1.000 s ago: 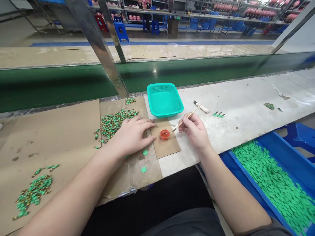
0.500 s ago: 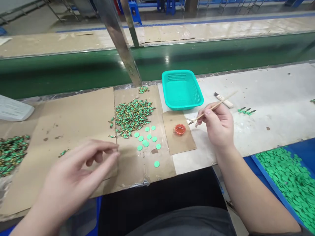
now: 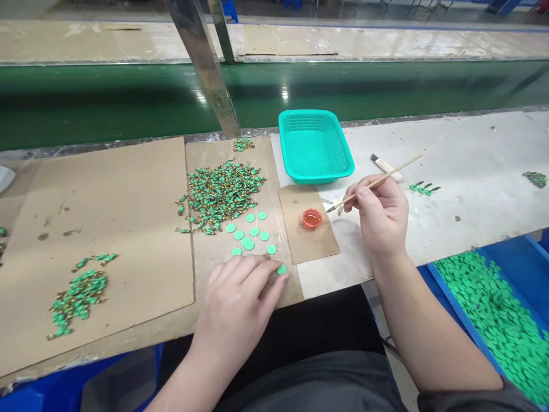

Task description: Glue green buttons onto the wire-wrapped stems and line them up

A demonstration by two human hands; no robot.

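Observation:
My left hand (image 3: 244,297) is closed at the front of the cardboard, a small green disc (image 3: 281,269) pinched between thumb and forefinger. Several more flat green discs (image 3: 254,231) lie loose just beyond its knuckles. In my right hand (image 3: 381,212) is a thin paintbrush (image 3: 397,169), gripped like a pen, its dark tip pointing left. That tip hovers close to a small red cup (image 3: 311,218) of reddish liquid, standing on a cardboard piece (image 3: 315,252). Behind the discs is a heap of tiny green, gold and dark pieces (image 3: 223,191).
A turquoise basket (image 3: 315,178) stands at the back. A flat brush (image 3: 386,168) and several green discs with dark pieces attached (image 3: 424,187) lie to the right. A smaller heap (image 3: 81,294) is at left. Below right sits a blue bin (image 3: 454,306) of green discs.
My left hand has moved right, from the left cardboard to the front disc, and now pinches it. My right hand keeps the paintbrush almost in place. The view has shifted slightly.

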